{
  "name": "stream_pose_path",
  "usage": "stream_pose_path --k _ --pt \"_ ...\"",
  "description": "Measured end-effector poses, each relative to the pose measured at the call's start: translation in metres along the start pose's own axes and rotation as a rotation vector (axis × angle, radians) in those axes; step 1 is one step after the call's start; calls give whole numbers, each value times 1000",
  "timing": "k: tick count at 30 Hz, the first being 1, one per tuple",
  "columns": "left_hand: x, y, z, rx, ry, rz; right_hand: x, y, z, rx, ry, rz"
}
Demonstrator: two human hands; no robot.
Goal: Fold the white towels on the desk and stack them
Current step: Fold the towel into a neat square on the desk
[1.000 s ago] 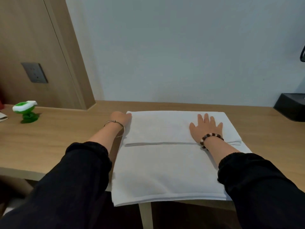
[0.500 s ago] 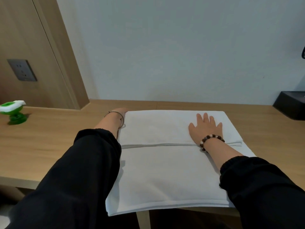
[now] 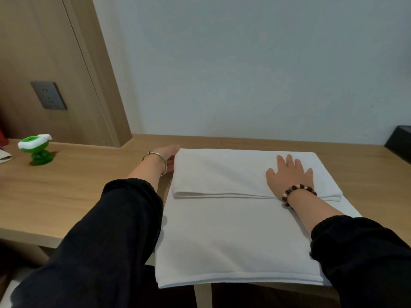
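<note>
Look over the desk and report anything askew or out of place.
The white towel overhangs the front edge of the desk, so its near edge is unsupported. Its folded-over far part lies fairly square under the flat right hand. Nothing else stands out.

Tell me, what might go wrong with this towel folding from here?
1. The white towel overhangs the front edge of the desk, so a pull toward the person could drag it off.
2. Only the right hand, lying flat, pins the folded layer. The left hand is at its left end with the fingers hidden, so lifting that end might shift the layers and leave a crooked fold.
</note>
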State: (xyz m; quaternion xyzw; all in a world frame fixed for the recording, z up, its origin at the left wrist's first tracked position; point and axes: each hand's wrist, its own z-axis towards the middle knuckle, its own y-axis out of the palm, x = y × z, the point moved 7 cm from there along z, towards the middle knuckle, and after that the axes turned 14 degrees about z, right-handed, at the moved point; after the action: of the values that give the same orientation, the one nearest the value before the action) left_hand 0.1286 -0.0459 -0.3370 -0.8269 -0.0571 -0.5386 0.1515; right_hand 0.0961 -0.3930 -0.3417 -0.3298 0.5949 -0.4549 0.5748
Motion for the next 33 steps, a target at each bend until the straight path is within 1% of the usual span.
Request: stream_pose_path --k 4,6,8,11,12,15,17,19,20,21,23,25,26,29,31,32,33 --pt "6 -1 0 -56 52 -32 0 0 0 2 0 6" --pt "11 0 2 -56 99 12 0 0 1 3 -4 7" --pt "11 0 3 -2 138 85 1 0 1 0 -5 8" --pt "1 -9 5 141 110 102 0 0 1 -3 -6 16" --pt "-2 -10 2 146 82 106 0 0 1 -5 -4 16" --pt "-10 -6 -12 55 15 141 0 0 0 -11 1 10" --pt "-9 -4 -25 60 31 300 0 0 -1 -11 6 10" --pt "-3 -1 -33 179 158 664 -1 -1 -2 -7 7 11" --pt "0 3 -37 252 245 806 -1 -1 -2 -8 7 12" --pt "1 7 -41 297 315 865 -1 -1 -2 -11 6 15" --pt "-2 10 -48 317 417 886 -2 -2 -3 -17 7 19" --pt "-5 9 -51 325 450 957 -2 -3 -3 -11 1 19" --pt "-6 10 -52 336 452 1042 -2 -3 -3 -8 -3 17" --pt "3 24 -57 362 382 1533 -2 -2 -2 -12 -6 8" --pt "20 34 -63 399 345 1793 -1 -1 -2 -19 1 2" --pt "31 43 -67 440 391 1877 -1 -1 -1 -19 3 2" --pt "41 57 -71 466 484 1934 -1 -1 0 -16 1 2"
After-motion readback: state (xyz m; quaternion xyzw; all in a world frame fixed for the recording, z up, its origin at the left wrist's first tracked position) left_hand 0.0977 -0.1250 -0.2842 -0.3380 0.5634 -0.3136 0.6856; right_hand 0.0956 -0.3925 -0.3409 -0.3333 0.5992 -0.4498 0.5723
